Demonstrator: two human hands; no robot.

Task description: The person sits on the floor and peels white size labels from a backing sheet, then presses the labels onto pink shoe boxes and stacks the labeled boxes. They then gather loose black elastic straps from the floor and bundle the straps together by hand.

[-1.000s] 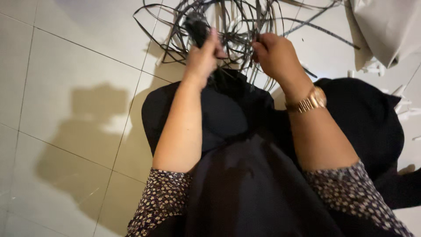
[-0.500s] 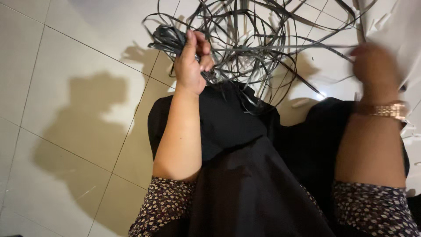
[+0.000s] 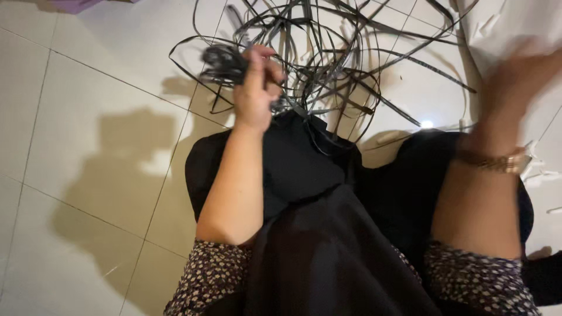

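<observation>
My left hand [image 3: 257,88] is closed around a wound bundle of dark grey strips [image 3: 225,58], held just above the floor. Behind it a loose tangle of the same flat grey strips [image 3: 333,52] spreads over the tiles and trails onto my black skirt [image 3: 304,169]. My right hand [image 3: 521,76] is raised at the far right and badly blurred, so I cannot tell whether it holds anything. A gold wristwatch [image 3: 492,162] sits on that wrist. Both forearms come out of dark patterned sleeves.
The floor is pale square tiles [image 3: 93,88], with my shadow on them at the left. A white sheet [image 3: 515,17] lies at the top right. Small white scraps [image 3: 541,175] lie by my right side. A purple edge [image 3: 88,4] shows at the top left.
My right hand has left the tangle and swung out to the right and upward. My left hand keeps the bundle, now farther from the other hand.
</observation>
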